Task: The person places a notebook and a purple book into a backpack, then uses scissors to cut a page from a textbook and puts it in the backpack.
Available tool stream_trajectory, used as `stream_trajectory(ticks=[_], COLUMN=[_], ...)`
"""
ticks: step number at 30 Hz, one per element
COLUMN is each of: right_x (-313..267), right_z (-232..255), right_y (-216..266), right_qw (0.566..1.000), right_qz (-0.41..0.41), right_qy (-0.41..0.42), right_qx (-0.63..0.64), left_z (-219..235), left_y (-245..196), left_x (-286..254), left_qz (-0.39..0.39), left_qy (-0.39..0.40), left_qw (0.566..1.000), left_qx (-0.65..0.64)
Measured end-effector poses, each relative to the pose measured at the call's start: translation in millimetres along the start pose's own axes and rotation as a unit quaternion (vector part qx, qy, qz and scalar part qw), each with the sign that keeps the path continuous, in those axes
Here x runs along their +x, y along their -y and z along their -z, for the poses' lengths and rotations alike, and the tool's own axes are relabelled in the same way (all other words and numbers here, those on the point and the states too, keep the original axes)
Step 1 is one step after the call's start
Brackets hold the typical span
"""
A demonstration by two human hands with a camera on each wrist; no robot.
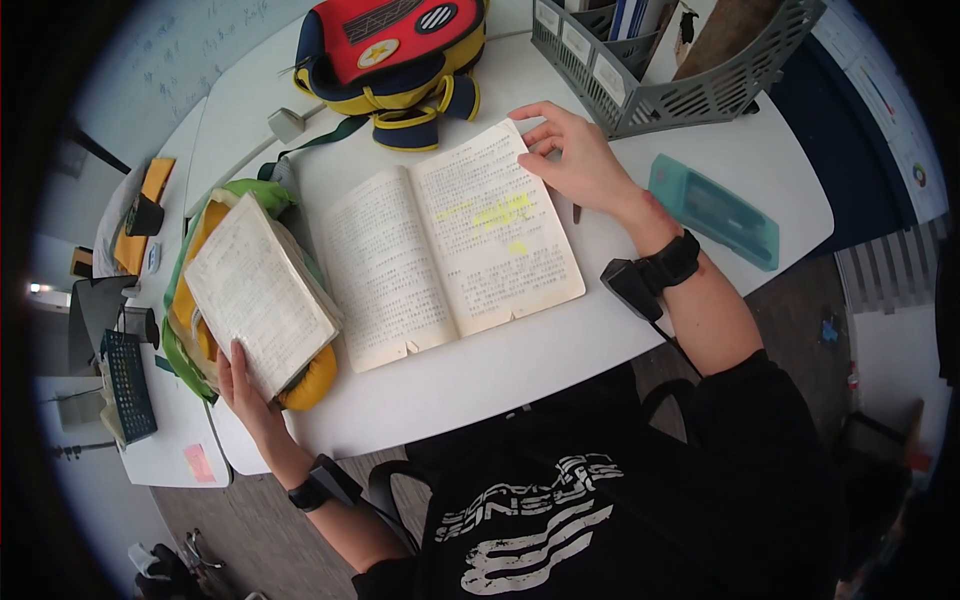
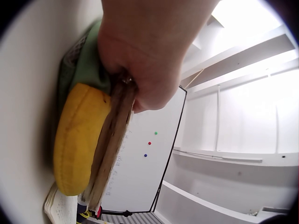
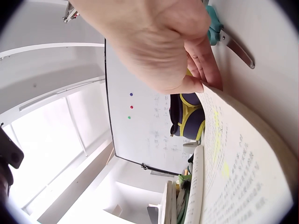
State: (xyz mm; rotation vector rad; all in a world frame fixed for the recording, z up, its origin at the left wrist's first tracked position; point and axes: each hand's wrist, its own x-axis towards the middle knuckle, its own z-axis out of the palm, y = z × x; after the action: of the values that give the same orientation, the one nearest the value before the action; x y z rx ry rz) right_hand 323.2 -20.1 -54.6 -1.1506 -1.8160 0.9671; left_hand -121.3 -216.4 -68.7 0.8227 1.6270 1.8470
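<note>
The open book seems pinched at its far corner by the right hand, the worn book gripped by the left hand.

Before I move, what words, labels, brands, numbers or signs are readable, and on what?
No words or numbers readable.
Open book: too small.
Book in left hand: too small.
Black T-shirt: lettering too distorted.
Whiteboard: too blurred.
Filing-rack labels: too small.
Wall chart: too blurred.
Red backpack: star emblem.
</note>
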Motion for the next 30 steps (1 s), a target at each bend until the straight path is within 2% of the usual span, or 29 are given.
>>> stream_trajectory(ticks=[8,11,13,14,16,20,22,25,28,30], right_x=[1,3,5,5,3,-4,-7,-5,-3,-4], right_z=[-2,2,7,9,13,14,12,11,9,12], right_y=[1,-4,0,0,0,6,4,-6,-13,-10], right_qw=[0.999,0.997,0.988,0.988,0.972,0.966,0.966,0.970,0.972,0.972], right_qz=[0.025,0.050,0.060,0.064,0.086,0.037,0.013,0.019,0.071,0.065], right_qy=[-0.017,-0.052,-0.121,-0.120,-0.152,-0.119,-0.066,-0.033,-0.047,-0.053], right_qx=[-0.010,-0.019,-0.070,-0.070,-0.154,-0.225,-0.251,-0.239,-0.219,-0.221], left_z=[9,4,2,2,3,10,12,10,9,7], left_y=[7,4,2,2,3,8,8,7,6,6], left_x=[6,3,1,2,3,6,7,4,5,3], left_qz=[0.000,-0.005,-0.016,-0.010,-0.005,-0.006,-0.008,-0.005,0.000,0.000], left_qy=[0.013,0.013,0.003,0.012,0.022,0.034,0.046,0.041,0.051,0.033], left_qw=[1.000,1.000,1.000,1.000,1.000,0.999,0.999,0.999,0.999,0.999], left_qx=[-0.002,-0.002,0.006,-0.004,-0.013,-0.014,-0.017,-0.013,-0.019,-0.010])
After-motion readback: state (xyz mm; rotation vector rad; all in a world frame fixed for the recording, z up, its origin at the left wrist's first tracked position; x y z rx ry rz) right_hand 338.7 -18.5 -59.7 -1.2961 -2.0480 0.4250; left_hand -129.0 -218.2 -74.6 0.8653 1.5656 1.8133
